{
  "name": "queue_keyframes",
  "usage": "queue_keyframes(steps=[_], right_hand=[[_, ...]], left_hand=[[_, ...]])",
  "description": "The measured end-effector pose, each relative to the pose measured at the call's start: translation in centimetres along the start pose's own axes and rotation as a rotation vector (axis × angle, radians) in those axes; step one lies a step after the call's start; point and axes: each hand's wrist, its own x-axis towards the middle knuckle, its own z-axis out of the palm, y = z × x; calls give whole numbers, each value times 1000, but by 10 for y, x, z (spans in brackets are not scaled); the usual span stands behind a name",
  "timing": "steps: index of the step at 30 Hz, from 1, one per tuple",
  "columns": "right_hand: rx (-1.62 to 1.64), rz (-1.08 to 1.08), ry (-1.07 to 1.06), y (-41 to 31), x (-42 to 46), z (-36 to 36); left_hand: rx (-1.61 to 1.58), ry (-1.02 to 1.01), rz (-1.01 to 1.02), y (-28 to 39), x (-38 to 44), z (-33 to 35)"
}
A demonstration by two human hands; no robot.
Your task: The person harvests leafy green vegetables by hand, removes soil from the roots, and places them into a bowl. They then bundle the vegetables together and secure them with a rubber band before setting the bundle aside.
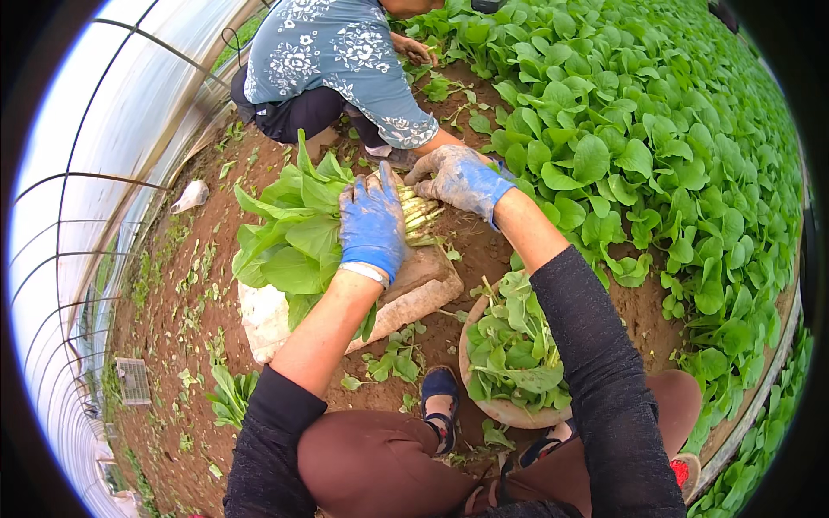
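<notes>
A pile of leafy greens (pixel 295 226) lies on a soil-stained white foam block (pixel 414 291). Its leaves spread to the left and its pale stem ends (pixel 418 210) point right. My left hand (pixel 372 223), in a muddy blue-coated glove, is laid over the stems and holds the pile down. At the stem ends is my right hand (pixel 463 181), gloved the same way, its thumb and forefinger bent against them. Whether a stem is pinched there, I cannot tell. Between my right forearm and my shoe stands a round basin (pixel 466 349) holding loose greens (pixel 515 349).
Another person (pixel 337 71) in a flowered blue top crouches just ahead, one hand (pixel 414 50) at the plants. Dense growing greens (pixel 647 149) fill the right side. Leaf scraps litter the soil (pixel 175 311). Plastic greenhouse sheeting (pixel 97 155) curves along the left, near a small plastic crate (pixel 133 381).
</notes>
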Motion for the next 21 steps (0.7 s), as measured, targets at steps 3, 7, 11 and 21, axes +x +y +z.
queue_keyframes(steps=[3,7,11,21], right_hand=[[26,-23,31,2,-4,-4],[-109,71,185,6,-7,-3],[-45,-21,247,20,-9,9],[117,-93,162,29,7,7]], left_hand=[[22,38,-5,2,-2,3],[44,58,-12,2,-3,5],[1,36,-14,3,-2,0],[24,-15,38,0,-5,1]])
